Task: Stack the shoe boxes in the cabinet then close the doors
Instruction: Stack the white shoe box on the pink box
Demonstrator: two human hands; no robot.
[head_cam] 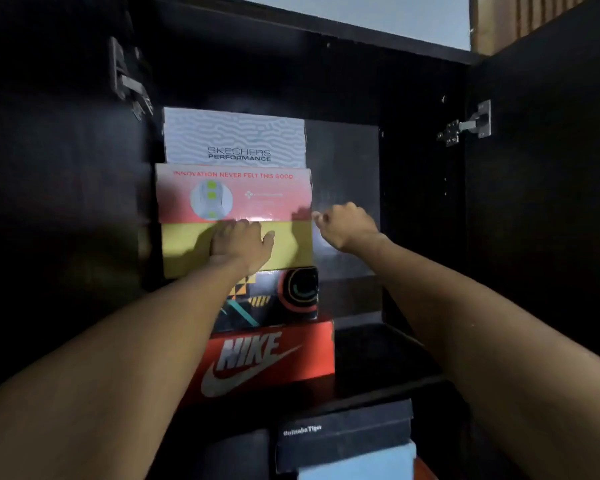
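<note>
Stack of five shoe boxes inside the dark cabinet [423,188], pushed against its left wall: red Nike box [278,358] at the bottom on the shelf [378,344], patterned black box [284,296] on that, then yellow box [291,247], then pink-red box [232,194] with the line "Innovation never felt this good", and grey Skechers Performance box [234,136] on top. Left hand [239,242] flat against the yellow box's front, fingers reaching the seam below the pink-red box; grip wide, holding nothing, probably pressing the stack square and back so the doors can shut. Right hand [347,225] just beside the right edge of the pink-red and yellow boxes, fingers loosely curled; touching the edge or merely near it, cannot tell, and nothing seen held. Likely guarding the free side against a lean. Right half of the compartment open behind it. Both doors swung wide, left hinge [130,81] and right hinge [468,124] showing. Below the shelf, a black Onitsuka Tiger box [343,434] with something pale blue [357,462] in front, perhaps waiting its turn.
</note>
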